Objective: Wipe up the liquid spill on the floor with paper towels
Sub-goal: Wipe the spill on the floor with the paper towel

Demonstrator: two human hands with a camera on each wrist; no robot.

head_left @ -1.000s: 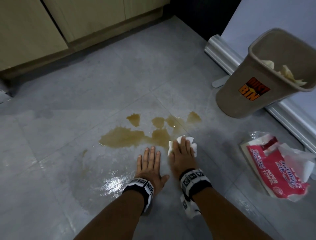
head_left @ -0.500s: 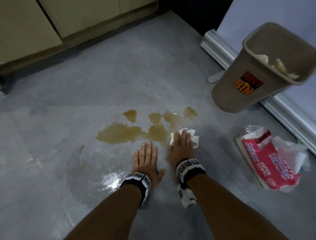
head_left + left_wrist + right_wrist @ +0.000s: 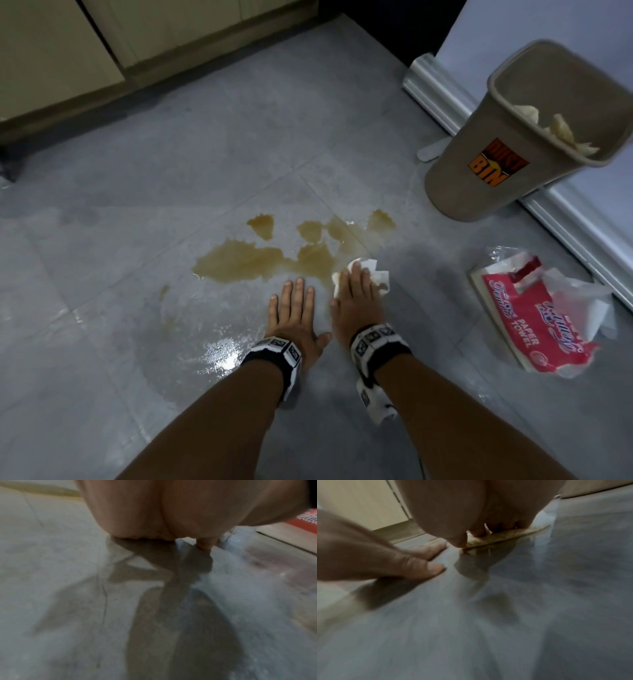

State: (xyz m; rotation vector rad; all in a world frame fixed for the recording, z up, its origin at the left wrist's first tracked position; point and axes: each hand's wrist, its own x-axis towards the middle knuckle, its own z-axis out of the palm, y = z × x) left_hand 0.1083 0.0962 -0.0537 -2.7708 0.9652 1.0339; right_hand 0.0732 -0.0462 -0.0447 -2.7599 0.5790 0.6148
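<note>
A brown liquid spill (image 3: 260, 258) spreads in patches over the grey tiled floor (image 3: 171, 171). My right hand (image 3: 356, 294) presses flat, fingers straight, on a white paper towel (image 3: 375, 274) at the spill's near right edge; in the right wrist view the towel (image 3: 501, 537) looks stained brown under the fingertips. My left hand (image 3: 294, 308) lies flat on the floor just left of it, fingers straight and holding nothing, and it also shows in the right wrist view (image 3: 376, 561). A thin wet sheen (image 3: 219, 353) covers the tile left of my left wrist.
A beige dust bin (image 3: 507, 147) with used towels inside stands at the back right against a metal door track (image 3: 445, 106). A red paper towel pack (image 3: 541, 318), torn open, lies on the floor to the right. Wooden cabinets (image 3: 102, 44) run along the back left.
My right hand and the towel have slid slightly forward and to the right along the spill's edge. The left hand has stayed flat on the floor.
</note>
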